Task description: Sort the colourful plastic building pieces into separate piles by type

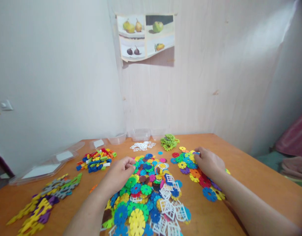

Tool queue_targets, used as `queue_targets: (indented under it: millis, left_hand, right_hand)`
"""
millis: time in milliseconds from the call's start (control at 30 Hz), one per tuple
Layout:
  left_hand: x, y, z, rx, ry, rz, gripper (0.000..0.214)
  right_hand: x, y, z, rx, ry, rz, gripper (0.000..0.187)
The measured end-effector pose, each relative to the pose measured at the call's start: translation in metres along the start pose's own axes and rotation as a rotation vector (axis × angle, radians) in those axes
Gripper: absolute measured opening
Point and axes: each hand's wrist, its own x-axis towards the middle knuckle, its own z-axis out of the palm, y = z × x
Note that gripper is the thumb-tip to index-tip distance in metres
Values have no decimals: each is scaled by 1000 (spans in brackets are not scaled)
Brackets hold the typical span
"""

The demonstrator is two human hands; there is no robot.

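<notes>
A big heap of notched plastic discs [146, 189] in many colours lies in the middle of the table, with white plastic window-lattice pieces [167, 208] mixed in on its right side. My left hand [122, 172] is at the heap's left edge, fingers curled together; whatever they hold is hidden. On the right is a smaller spread of notched discs [194, 173]. My right hand [211, 162] reaches over it with closed fingers, and a bluish disc [196, 153] shows at the fingertips. The palm and wrist cover part of that spread.
Toy bricks [98, 160] are piled behind my left arm. Long interlocking pieces [40, 206] lie at the front left. White lattice pieces [142, 146] and green pieces [169, 142] sit at the back. Clear plastic containers [140, 134] and lids [44, 170] line the table's edges.
</notes>
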Motion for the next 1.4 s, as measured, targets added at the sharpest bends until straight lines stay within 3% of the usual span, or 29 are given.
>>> queue_targets:
  millis: [233,367,600,800,1000,1133,1267,1400]
  left_hand:
    - [-7,-14,-4,281,-140,134,19]
    - [-6,-17,-4,346,-163,120,18]
    - [-2,-25,0,399,-172,102,10]
    - [1,-24,-2,450,-95,120,9]
    - [0,-10,-8,529,105,63,10]
    - [0,0,-3,286,142,105,9]
    - [-3,11,16,-144,-15,73,17]
    - [-10,22,34,-367,-182,-2,22]
  right_hand:
    - [-4,-6,-3,14,55,-48,40]
    - [-12,-13,0,-8,84,-245,36]
    - [-25,-25,10,-28,12,-519,29]
    - [-24,-22,12,4,53,-478,30]
    - [-36,-35,5,143,135,-569,30]
    - [-62,-57,-7,285,126,-728,30]
    - [-91,-79,-17,347,37,-841,42]
    - [-104,-89,-18,330,-45,-889,52]
